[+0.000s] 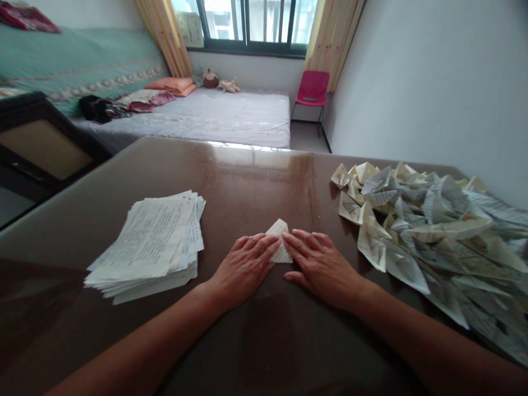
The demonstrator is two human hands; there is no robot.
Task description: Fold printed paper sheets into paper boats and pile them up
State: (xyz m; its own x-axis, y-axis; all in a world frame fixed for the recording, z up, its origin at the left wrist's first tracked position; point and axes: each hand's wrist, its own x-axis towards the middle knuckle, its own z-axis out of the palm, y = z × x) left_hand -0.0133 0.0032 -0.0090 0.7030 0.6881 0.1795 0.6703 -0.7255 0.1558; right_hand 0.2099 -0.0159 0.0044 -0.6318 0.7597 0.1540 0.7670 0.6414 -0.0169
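Note:
A small folded sheet of printed paper (282,254) lies on the brown table (264,203), its pointed end facing away from me. My left hand (246,266) rests flat over its left side, fingers stretched out. From the other side, my right hand (319,264) presses down on the paper's right edge with its fingers extended and thumb apart. Both sets of fingertips nearly meet on the paper and cover part of it. To the left is a stack of printed sheets (152,236). On the right spreads a heap of folded paper boats (429,225).
A bed (231,118) stands beyond the table's far edge, with folded pillows and clothing on it. Next to it is a pink chair (313,88) by the wall. A dark cabinet (45,143) stands to the left. The paper heap reaches the table's right side.

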